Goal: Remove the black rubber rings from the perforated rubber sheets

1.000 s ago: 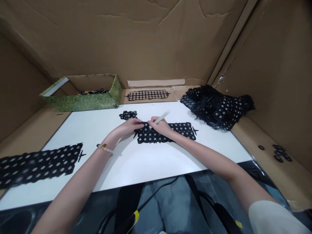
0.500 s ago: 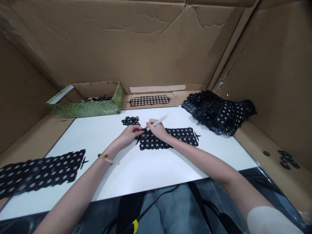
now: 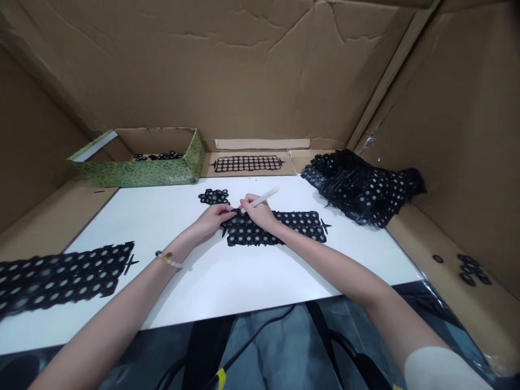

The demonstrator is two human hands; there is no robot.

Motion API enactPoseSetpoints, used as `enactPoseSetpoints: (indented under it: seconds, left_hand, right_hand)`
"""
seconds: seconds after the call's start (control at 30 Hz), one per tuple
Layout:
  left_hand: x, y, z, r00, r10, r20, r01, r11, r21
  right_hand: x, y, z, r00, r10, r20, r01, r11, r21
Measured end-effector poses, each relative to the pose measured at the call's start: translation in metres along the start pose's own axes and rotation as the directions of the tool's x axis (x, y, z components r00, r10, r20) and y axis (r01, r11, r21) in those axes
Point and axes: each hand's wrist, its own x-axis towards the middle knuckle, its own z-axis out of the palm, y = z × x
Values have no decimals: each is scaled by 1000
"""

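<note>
A black lace panel (image 3: pixel 264 230) with rows of round holes lies on the white board (image 3: pixel 227 281), a star-shaped tip at its right end. My left hand (image 3: pixel 212 221) pinches the panel's upper left edge with its fingertips. My right hand (image 3: pixel 259 212) is shut on a slim white stick (image 3: pixel 262 197) and rests just to the right, on the panel's upper edge. Their fingertips nearly meet. A small scrap of black lace (image 3: pixel 213 197) lies just above my left hand. A long strip of the same lace (image 3: pixel 60 280) lies at the board's left edge.
A green patterned box (image 3: pixel 134 173) holds black rings. Another lace panel (image 3: pixel 247 163) lies on cardboard behind the board. A crumpled lace heap (image 3: pixel 361 188) sits back right. Several loose rings (image 3: pixel 471 269) lie on the right cardboard ledge. Cardboard walls surround everything.
The whole view has shifted slightly as my head moved. Both hands remain at the panel's upper left edge, and the white stick stays in my right hand.
</note>
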Motion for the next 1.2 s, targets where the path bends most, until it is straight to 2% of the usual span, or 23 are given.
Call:
enactPoseSetpoints:
  seconds: [0.13,0.2,0.37,0.53,0.6,0.7,0.8,0.9,1.1,1.2]
  left_hand:
    - [-5,5,-1,994,-110,17,111,989,-100]
    - [-7,8,-2,992,-117,40,121,988,-93]
    - [-6,11,-7,993,-59,98,59,998,-6]
    - [-6,13,-8,991,64,117,-75,993,96]
    - [-7,14,-8,989,79,123,-97,985,145]
    - [-7,13,-8,994,20,105,-36,987,157]
    - [-6,11,-9,997,-13,77,5,994,105]
    - [-6,10,-11,997,-22,76,17,997,71]
    - [-6,10,-13,988,-148,49,150,988,-43]
    - [-7,10,-10,988,-157,13,157,982,-106]
  right_hand:
    - [-4,-3,2,1000,-24,18,26,994,-103]
    - [-7,-5,3,998,-52,40,58,986,-155]
    - [-10,-8,4,992,-81,101,101,971,-214]
    - [-7,-9,2,998,-58,25,60,992,-110]
    - [-6,-7,1,1000,-25,-7,25,998,-59]
    - [-3,-4,0,999,17,-43,-17,1000,13]
    - [-3,-2,1,999,40,-20,-40,999,31]
    - [-6,-3,2,999,20,26,-20,1000,-17]
    - [-9,-7,2,1000,10,28,-8,997,-79]
    - [-12,-10,2,999,-19,50,26,990,-142]
